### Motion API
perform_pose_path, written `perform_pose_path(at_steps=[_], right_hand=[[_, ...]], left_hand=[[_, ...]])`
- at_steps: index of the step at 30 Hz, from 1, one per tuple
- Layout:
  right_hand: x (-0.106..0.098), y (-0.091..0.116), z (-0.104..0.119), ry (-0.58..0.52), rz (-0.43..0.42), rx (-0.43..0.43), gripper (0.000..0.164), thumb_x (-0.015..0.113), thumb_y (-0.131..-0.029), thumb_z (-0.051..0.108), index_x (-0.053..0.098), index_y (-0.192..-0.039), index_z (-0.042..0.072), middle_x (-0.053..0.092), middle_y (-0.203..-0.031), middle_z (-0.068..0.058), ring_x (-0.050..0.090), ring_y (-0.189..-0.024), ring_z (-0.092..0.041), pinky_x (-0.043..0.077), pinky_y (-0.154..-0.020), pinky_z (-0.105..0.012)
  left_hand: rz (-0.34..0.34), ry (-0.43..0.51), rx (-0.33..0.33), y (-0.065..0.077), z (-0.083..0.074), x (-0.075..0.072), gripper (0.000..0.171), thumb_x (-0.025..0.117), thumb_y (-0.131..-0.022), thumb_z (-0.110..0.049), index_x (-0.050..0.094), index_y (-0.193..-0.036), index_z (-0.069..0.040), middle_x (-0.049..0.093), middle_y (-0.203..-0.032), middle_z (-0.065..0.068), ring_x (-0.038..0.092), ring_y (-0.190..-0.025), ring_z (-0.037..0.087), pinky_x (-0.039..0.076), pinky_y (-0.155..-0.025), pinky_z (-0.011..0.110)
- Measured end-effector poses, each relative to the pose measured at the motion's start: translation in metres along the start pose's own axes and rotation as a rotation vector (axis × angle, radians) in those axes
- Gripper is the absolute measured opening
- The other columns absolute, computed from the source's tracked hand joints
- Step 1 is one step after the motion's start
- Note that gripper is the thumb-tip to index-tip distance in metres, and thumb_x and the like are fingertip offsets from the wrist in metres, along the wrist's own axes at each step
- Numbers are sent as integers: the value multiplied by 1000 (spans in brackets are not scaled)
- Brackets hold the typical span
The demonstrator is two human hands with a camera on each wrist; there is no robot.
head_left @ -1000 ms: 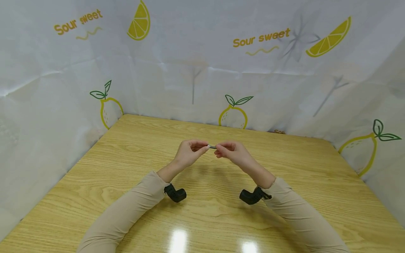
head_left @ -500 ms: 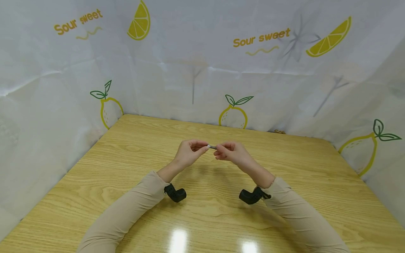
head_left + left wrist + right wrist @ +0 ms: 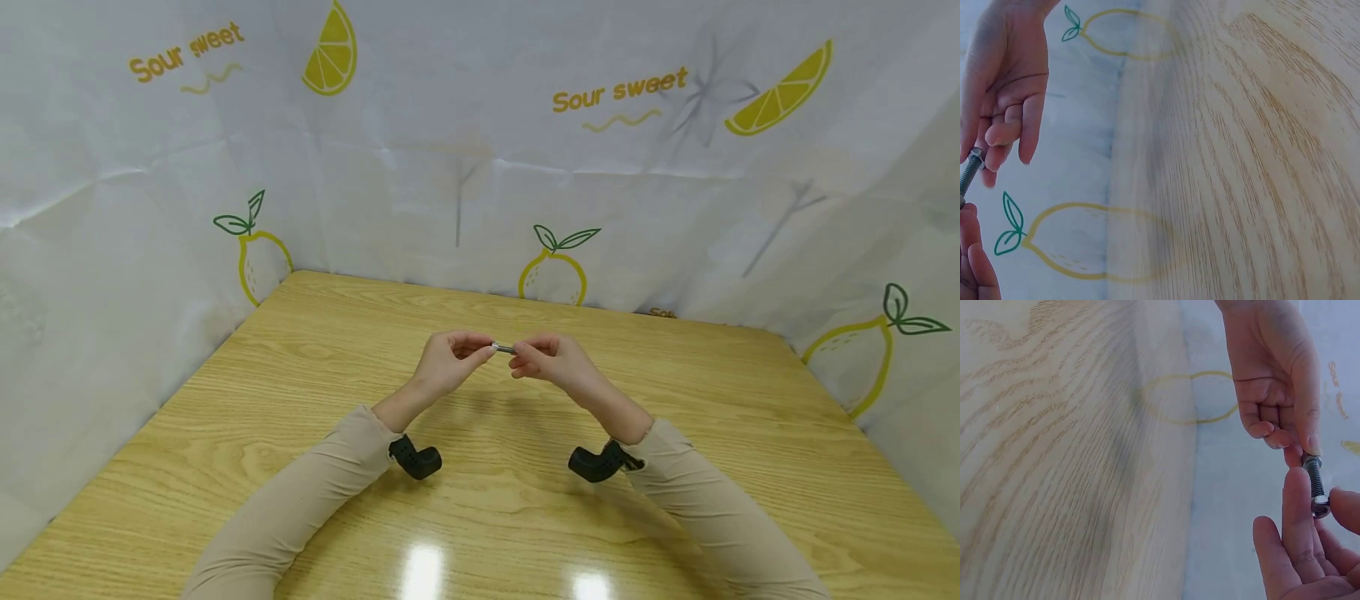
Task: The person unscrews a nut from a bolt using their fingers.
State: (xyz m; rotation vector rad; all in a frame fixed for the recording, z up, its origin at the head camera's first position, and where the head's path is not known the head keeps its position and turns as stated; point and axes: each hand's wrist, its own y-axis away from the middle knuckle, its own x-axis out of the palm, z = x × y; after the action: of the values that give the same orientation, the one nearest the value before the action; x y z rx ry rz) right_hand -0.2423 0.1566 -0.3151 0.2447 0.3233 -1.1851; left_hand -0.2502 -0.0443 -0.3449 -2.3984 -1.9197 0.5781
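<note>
Above the table, a metal bolt (image 3: 504,348) is held nearly level between both hands. My left hand (image 3: 448,362) pinches its head end between thumb and fingertips. The threaded shank (image 3: 1315,479) shows between the hands in the right wrist view. A hex nut (image 3: 1320,504) sits on the bolt's other end, and my right hand (image 3: 561,367) pinches it with thumb and fingers. From the left wrist view, the nut (image 3: 977,155) appears at the right fingertips, with the left fingers partly cut off at the frame's edge.
A wood-grain table (image 3: 337,367) lies beneath both hands. White cloth (image 3: 420,208) printed with lemons hangs behind it and along its sides. Each wrist carries a black camera mount, the left mount (image 3: 420,461) and right mount (image 3: 596,464) facing inward.
The fingers of my right hand have shifted slightly at the nut end, and a bit more of the bolt shows. My left hand and the bolt stay in place.
</note>
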Motion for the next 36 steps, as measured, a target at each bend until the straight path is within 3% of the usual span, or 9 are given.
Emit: perform_pose_path(at_steps=[4, 11, 14, 17, 20, 26, 28, 32, 36], right_hand=[[0, 0, 0, 17, -21, -3, 35, 57, -94, 22, 58, -119, -3, 66, -107, -15, 66, -87, -8, 49, -96, -40], [1, 1, 0, 32, -18, -4, 41, 63, -90, 19, 53, -126, 3, 56, -124, -21, 61, -109, -30, 48, -96, -46], [0, 1, 1, -1, 16, 4, 43, 57, -94, 24, 50, -128, -2, 59, -118, -24, 66, -100, -24, 50, -94, -42], [1, 1, 1, -27, 25, 14, 44, 51, -97, 27, 51, -123, -9, 66, -103, -18, 67, -85, -11, 53, -90, -36], [1, 1, 0, -44, 21, 6, 40, 52, -97, 23, 52, -120, -10, 65, -101, -11, 66, -87, -8, 51, -93, -38], [1, 2, -1, 12, -2, -18, 38, 61, -91, 17, 52, -123, -2, 56, -122, -20, 61, -108, -29, 45, -99, -49], [1, 2, -1, 9, 2, -9, 41, 61, -91, 19, 51, -126, 0, 54, -125, -22, 59, -111, -34, 46, -98, -47], [1, 0, -1, -31, 22, 20, 42, 54, -96, 25, 51, -125, -5, 63, -112, -20, 66, -98, -25, 50, -94, -41], [1, -1, 0, -59, 31, 20, 42, 49, -98, 24, 51, -120, -12, 67, -95, -6, 67, -82, -6, 51, -93, -39]], left_hand=[[1, 4, 0, 0, 0, 0, 23, 63, -90, -16, 68, -108, -3, 69, -104, 16, 66, -90, 24, 54, -74, 26], [7, 13, 13, 1, 0, -1, 23, 63, -90, -15, 68, -107, -1, 68, -103, 18, 66, -90, 28, 54, -73, 25], [3, 7, 11, 0, 0, 0, 23, 63, -90, -16, 68, -107, -2, 69, -103, 17, 66, -88, 23, 54, -72, 25], [0, 1, 13, 0, 0, 0, 23, 64, -90, -16, 68, -107, -3, 69, -102, 16, 67, -86, 20, 54, -73, 25], [-2, 2, 15, 1, 0, 0, 23, 64, -90, -16, 68, -107, -3, 69, -103, 16, 67, -87, 20, 54, -73, 25], [4, 14, 15, 2, -1, -1, 23, 63, -90, -15, 68, -107, -1, 68, -103, 18, 66, -90, 30, 54, -72, 24], [5, 16, 21, 2, -1, -1, 23, 63, -90, -15, 68, -107, 0, 68, -102, 18, 65, -92, 34, 53, -71, 24], [0, 9, 24, 2, 0, 0, 23, 63, -90, -15, 68, -107, -1, 68, -102, 17, 65, -90, 31, 53, -71, 23], [-7, -1, 26, 2, 1, 0, 22, 63, -90, -16, 68, -107, -3, 69, -103, 16, 66, -86, 21, 53, -72, 25]])
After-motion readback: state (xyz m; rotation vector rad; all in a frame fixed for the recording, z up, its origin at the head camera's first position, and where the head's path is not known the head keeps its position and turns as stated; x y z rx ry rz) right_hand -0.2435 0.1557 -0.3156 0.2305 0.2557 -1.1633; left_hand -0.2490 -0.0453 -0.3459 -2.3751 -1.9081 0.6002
